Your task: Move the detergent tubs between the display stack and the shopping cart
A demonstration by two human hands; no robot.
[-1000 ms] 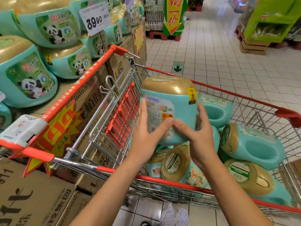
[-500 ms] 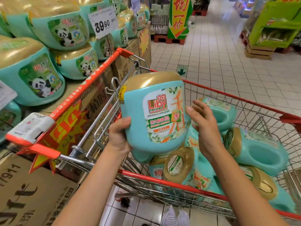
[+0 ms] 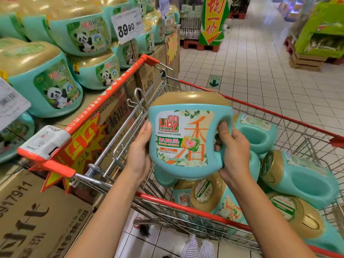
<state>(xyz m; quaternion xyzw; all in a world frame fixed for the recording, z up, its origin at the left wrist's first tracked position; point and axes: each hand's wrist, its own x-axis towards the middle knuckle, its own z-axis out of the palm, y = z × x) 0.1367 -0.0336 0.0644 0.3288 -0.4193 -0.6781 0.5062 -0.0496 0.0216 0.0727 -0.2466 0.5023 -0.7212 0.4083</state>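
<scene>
The Liby detergent tub is upright over the shopping cart; the left hand clasps its side, and the right hand closes its grip round the handle, likely to share the weight.

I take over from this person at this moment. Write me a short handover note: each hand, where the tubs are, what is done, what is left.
Left hand: holds the left side of the tub.
Right hand: grips the same tub at its handle side.
Tub: upright, label toward the camera, above the near end of the cart.
Done: other tubs lie on their sides in the cart; the display stack stands to the left.
Left: set this tub down; which way it goes is not clear here.
</scene>
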